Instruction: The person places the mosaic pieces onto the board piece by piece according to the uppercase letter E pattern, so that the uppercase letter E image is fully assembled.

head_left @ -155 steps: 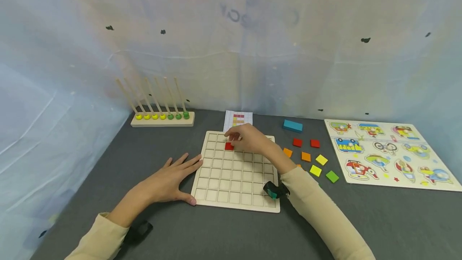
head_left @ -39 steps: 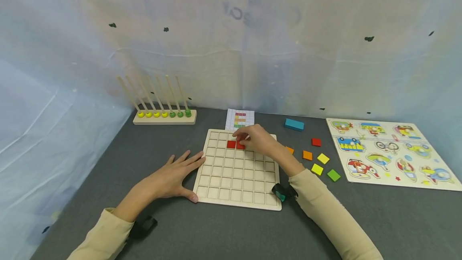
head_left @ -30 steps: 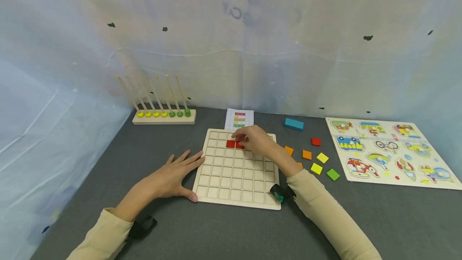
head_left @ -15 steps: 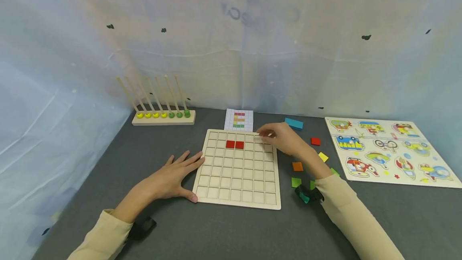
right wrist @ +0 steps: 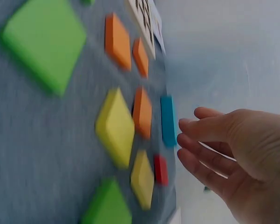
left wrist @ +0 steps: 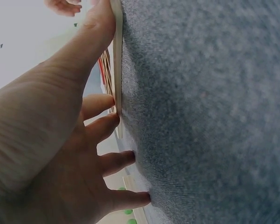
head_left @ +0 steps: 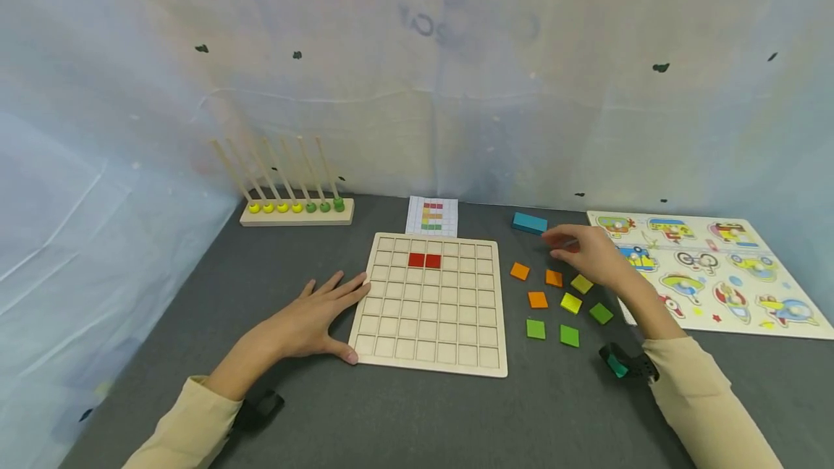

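Note:
My left hand (head_left: 309, 320) rests with spread fingers along the left edge of the pale wooden grid board (head_left: 426, 371); the thumb touches its front corner. Two red square tiles (head_left: 424, 260) lie side by side in the board's second row. Over the loose tiles to the right hovers my right hand (head_left: 591, 255), its fingers loosely bent with nothing between them. In the right wrist view a red tile (right wrist: 160, 169) lies on the table just beyond the fingertips; in the head view the hand hides it.
Orange tiles (head_left: 537, 300), yellow tiles (head_left: 570, 302) and green tiles (head_left: 570, 336) lie right of the board. A blue block (head_left: 530, 223) and a pattern card (head_left: 432, 216) sit behind. A bead stand (head_left: 296, 218) is back left, a picture puzzle board (head_left: 730, 288) far right.
A second red tile now lies on the board beside the first; it was on the table at the right before. My right hand has left it and moved right. The left hand stays put.

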### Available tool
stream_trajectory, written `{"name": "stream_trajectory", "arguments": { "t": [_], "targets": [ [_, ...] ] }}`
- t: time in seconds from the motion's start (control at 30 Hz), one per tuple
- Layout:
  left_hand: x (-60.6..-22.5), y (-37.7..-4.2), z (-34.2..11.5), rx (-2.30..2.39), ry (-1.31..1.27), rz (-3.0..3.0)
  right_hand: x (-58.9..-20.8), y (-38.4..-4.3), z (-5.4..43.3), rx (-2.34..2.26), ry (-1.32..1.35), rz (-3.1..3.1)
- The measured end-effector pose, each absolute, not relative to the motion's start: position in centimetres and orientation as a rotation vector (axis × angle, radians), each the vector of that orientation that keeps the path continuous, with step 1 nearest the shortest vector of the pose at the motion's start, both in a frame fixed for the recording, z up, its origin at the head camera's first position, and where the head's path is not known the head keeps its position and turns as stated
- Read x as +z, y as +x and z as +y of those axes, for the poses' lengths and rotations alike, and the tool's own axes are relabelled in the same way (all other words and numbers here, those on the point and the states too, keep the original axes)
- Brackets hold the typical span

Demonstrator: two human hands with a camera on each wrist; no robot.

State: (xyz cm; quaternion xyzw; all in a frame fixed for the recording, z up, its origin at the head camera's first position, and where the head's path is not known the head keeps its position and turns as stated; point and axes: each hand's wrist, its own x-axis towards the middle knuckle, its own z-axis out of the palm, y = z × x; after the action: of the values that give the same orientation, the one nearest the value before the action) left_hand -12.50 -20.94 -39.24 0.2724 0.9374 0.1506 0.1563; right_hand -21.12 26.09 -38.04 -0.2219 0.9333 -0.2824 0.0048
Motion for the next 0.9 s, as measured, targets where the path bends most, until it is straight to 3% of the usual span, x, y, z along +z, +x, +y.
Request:
{"name": "stream_trajectory", "arguments": {
  "t": [0.3, 0.9],
  "targets": [
    [-39.3, -12.4, -20.9, 0.436, 0.767, 2.674, -38.9, -21.0, 29.5, -0.836, -0.679, 2.939],
    [-39.4, -12.4, -20.9, 0.464, 0.763, 2.674, -39.0, -21.5, 28.9, -0.783, -0.653, 2.968]
  ]
}}
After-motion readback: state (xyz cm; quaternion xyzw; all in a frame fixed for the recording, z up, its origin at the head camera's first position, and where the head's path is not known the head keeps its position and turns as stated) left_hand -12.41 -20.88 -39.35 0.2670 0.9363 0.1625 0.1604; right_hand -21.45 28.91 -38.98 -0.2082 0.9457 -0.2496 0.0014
